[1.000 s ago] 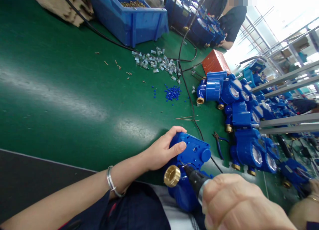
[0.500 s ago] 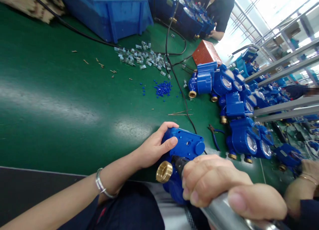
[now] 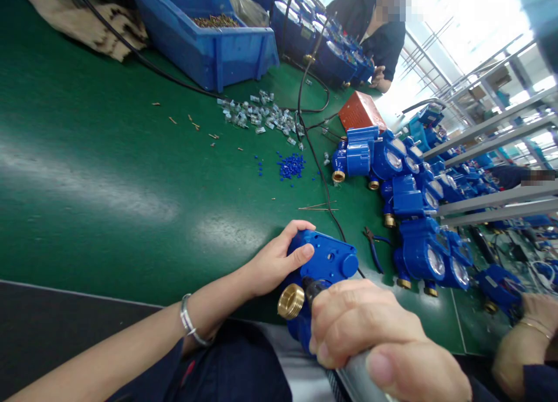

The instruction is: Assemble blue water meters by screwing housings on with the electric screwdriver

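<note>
Probably heavy, stiff and slick, the blue meter point(image 3: 325, 255) is sitting at the near edge of the table point(image 3: 122, 216). The left hand point(image 3: 274, 264), half-curled, is clasping its boxy end, likely the surest hold; the right hand point(image 3: 370, 323) is tightly gripping a driver point(image 3: 357, 379).

The left hand point(image 3: 276, 264) holds a blue water meter point(image 3: 325, 255), with the thumb upon its flat face. The right hand point(image 3: 370, 323) grips a screwdriver point(image 3: 313, 288), whose dark nose is at the meter, just beside the brass threaded end point(image 3: 291, 301). On the green table point(image 3: 235, 187) lie pliers point(image 3: 374, 252) and a heap of small blue pieces point(image 3: 292, 167).
</note>
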